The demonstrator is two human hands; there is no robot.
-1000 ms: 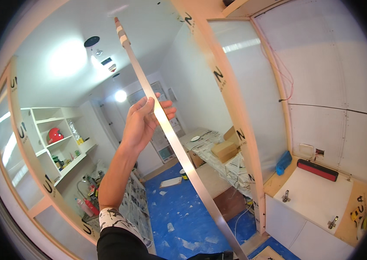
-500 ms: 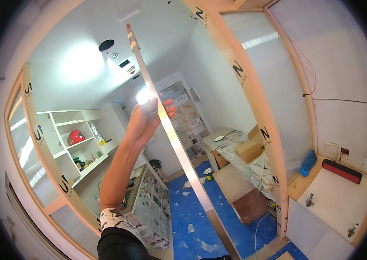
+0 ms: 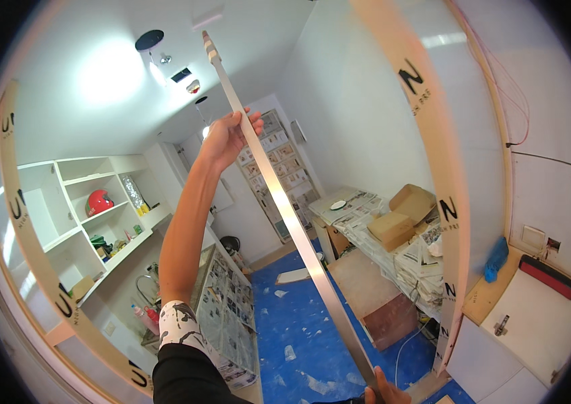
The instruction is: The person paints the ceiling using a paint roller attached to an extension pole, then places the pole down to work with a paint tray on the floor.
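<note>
My left hand [image 3: 231, 138] holds a long, flat metal pole [image 3: 279, 192] at its upper part, thumb against it and fingers behind, loosely curled. The pole rises at a slant toward the white ceiling [image 3: 258, 30], ending in a narrower jointed tip [image 3: 210, 47]; whether the tip touches the ceiling I cannot tell. My right hand [image 3: 386, 384], partly cut off at the lower edge, grips the pole's lower end.
Timber frames [image 3: 454, 242] [image 3: 36, 249] stand on both sides. Ahead are white shelves [image 3: 70, 175] with a red helmet [image 3: 99, 203], a newspaper-covered bench [image 3: 346, 202] with cardboard boxes [image 3: 390, 229], and a blue-covered floor [image 3: 285, 350] with scraps and a cable [image 3: 400, 357].
My left hand and the pole's middle sit higher in the view. My right hand has appeared on the lower end. The view has shifted, bringing more of the back door and bench in.
</note>
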